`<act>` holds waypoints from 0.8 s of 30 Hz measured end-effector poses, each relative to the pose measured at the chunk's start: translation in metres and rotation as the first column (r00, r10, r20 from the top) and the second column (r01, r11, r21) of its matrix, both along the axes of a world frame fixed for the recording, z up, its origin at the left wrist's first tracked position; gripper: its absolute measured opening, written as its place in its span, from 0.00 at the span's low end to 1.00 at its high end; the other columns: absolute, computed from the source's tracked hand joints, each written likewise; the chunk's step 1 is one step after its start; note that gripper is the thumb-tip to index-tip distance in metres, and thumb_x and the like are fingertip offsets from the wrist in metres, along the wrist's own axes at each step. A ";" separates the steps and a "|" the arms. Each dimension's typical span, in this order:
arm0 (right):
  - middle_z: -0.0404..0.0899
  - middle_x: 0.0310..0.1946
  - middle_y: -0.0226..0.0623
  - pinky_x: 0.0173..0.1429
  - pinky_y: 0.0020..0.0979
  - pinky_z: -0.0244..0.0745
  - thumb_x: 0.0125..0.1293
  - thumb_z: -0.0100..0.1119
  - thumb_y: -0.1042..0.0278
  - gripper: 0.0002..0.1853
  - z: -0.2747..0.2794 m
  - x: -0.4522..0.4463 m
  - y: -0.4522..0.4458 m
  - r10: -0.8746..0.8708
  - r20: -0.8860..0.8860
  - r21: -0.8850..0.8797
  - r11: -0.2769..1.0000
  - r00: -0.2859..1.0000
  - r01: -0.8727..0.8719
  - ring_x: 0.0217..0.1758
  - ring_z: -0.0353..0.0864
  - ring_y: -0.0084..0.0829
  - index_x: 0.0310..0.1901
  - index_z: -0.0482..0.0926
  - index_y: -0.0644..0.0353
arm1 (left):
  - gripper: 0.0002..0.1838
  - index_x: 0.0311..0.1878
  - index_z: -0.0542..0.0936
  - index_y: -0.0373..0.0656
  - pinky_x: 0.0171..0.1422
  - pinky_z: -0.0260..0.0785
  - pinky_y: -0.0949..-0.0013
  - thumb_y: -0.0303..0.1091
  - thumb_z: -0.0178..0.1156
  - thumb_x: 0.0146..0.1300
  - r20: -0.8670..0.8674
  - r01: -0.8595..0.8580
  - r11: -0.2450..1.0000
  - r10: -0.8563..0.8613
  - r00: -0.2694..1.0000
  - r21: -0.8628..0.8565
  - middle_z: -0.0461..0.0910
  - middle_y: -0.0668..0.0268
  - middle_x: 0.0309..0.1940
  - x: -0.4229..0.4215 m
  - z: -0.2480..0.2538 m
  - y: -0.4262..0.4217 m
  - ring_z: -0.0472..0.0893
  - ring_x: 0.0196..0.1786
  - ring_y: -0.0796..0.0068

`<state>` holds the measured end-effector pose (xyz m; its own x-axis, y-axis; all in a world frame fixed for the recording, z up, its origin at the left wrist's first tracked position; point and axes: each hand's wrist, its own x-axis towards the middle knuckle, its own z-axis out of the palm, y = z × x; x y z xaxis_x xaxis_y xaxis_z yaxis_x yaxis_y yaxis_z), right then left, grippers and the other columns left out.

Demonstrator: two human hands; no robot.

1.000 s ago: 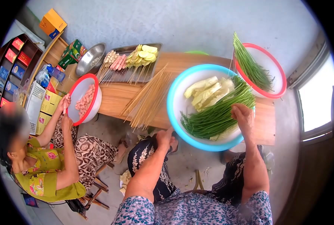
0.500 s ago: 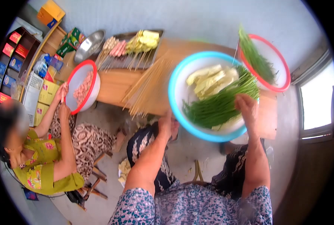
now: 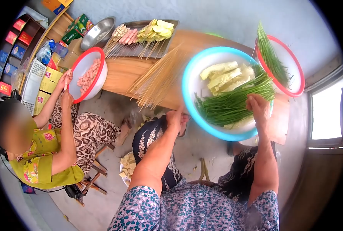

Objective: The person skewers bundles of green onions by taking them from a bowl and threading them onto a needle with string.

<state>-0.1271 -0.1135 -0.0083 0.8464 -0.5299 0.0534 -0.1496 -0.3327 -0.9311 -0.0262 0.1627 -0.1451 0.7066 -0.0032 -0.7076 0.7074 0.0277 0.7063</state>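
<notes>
A blue-rimmed white basin [image 3: 190, 111] holds long green stalks [image 3: 233, 102] and pale leafy vegetable pieces [image 3: 227, 77]. At the right side of the stalks is my right hand [image 3: 259, 109], fingers pinched; what it holds, if anything, is too small to tell. Just left of the basin, by the table edge, my left hand [image 3: 176, 120] has its fingers closed together, and its contents cannot be made out. Thin wooden skewers [image 3: 158, 79] lie fanned on the table [image 3: 119, 77] to the left of the basin.
A red-rimmed basin [image 3: 299, 73] with green stalks stands at the right. A metal tray [image 3: 171, 36] bears filled skewers. At the left a seated co-worker [image 3: 48, 154] works beside another red-rimmed basin [image 3: 101, 79] of pink pieces. A steel bowl [image 3: 98, 32] is behind it.
The view has shifted, so the table and basins appear higher and further right. My right hand stays by the stalks in a pinch, my left hand beside the basin.
</notes>
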 end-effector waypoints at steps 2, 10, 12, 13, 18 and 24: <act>0.76 0.21 0.30 0.30 0.20 0.68 0.64 0.55 0.70 0.11 0.002 0.000 0.003 -0.009 0.001 0.023 1.000 1.000 0.009 0.23 0.72 0.18 0.40 0.80 0.70 | 0.28 0.31 0.77 0.33 0.21 0.68 0.70 0.56 0.61 0.55 -0.019 0.002 1.000 -0.001 1.000 0.016 0.80 0.58 0.21 0.000 0.006 0.001 0.78 0.19 0.69; 0.77 0.21 0.30 0.30 0.21 0.69 0.63 0.55 0.70 0.11 0.000 -0.001 0.001 -0.019 0.009 0.040 0.999 1.000 0.018 0.24 0.73 0.18 0.40 0.81 0.69 | 0.22 0.32 0.77 0.36 0.21 0.67 0.73 0.50 0.58 0.60 -0.044 -0.010 1.000 0.010 0.999 -0.016 0.79 0.61 0.22 -0.012 0.023 0.009 0.76 0.19 0.73; 0.77 0.21 0.30 0.30 0.21 0.69 0.63 0.56 0.70 0.11 0.000 -0.001 0.000 -0.022 0.013 0.042 0.999 1.000 0.022 0.23 0.73 0.19 0.40 0.81 0.69 | 0.21 0.32 0.77 0.36 0.21 0.66 0.74 0.49 0.59 0.60 -0.045 -0.038 0.998 0.036 0.998 -0.049 0.78 0.61 0.22 -0.019 0.035 0.013 0.75 0.19 0.74; 0.77 0.21 0.31 0.30 0.21 0.69 0.63 0.56 0.70 0.11 0.000 -0.002 0.000 -0.020 0.007 0.029 0.999 1.000 0.020 0.23 0.73 0.19 0.40 0.81 0.69 | 0.20 0.32 0.77 0.37 0.22 0.66 0.75 0.48 0.60 0.60 -0.014 -0.096 0.989 0.095 0.995 -0.115 0.78 0.62 0.22 -0.024 0.041 0.015 0.75 0.20 0.74; 0.77 0.21 0.32 0.31 0.22 0.70 0.62 0.56 0.69 0.11 -0.002 -0.005 0.001 -0.001 0.007 0.027 1.000 1.000 0.001 0.25 0.74 0.18 0.40 0.81 0.67 | 0.14 0.31 0.77 0.41 0.25 0.65 0.74 0.43 0.59 0.61 0.020 -0.340 0.830 0.388 0.921 -0.443 0.77 0.66 0.22 -0.061 0.087 0.029 0.73 0.21 0.77; 0.80 0.29 0.43 0.37 0.31 0.74 0.61 0.58 0.74 0.12 0.011 -0.007 0.036 0.123 0.103 -0.281 0.955 0.987 -0.089 0.29 0.79 0.34 0.46 0.79 0.63 | 0.13 0.29 0.77 0.40 0.25 0.63 0.76 0.39 0.55 0.64 0.269 -0.253 0.813 0.440 0.857 -0.524 0.75 0.66 0.19 -0.112 0.156 0.020 0.72 0.19 0.77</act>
